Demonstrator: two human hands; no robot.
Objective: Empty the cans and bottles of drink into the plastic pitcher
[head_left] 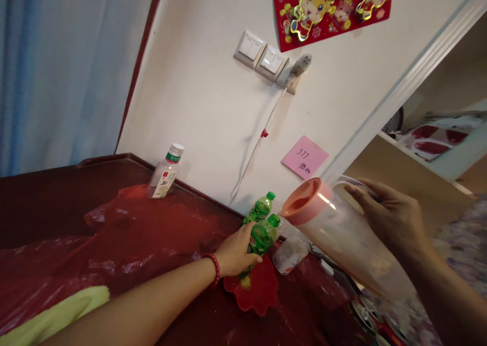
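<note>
My left hand [236, 250], with a red bead bracelet at the wrist, is wrapped round a green drink bottle [265, 233] with a green cap. That bottle is over a red scalloped dish [259, 292]; whether it touches the dish is hidden. Close behind it stands a second green bottle [259, 209]. On the right, my right hand [393, 219] is closed on the handle of a translucent pitcher [353, 242]. The pitcher is tilted, its orange top [307, 201] toward the bottles. A clear labelled container [291, 254] sits between the dish and the pitcher.
A clear bottle with a white cap [166, 172] stands by the wall on the dark red table [45, 204]. Red plastic sheeting [152, 224] and a yellow-green cloth [64, 313] lie at left. Cans [365, 318] are at lower right. A white cord [274, 107] hangs from the socket.
</note>
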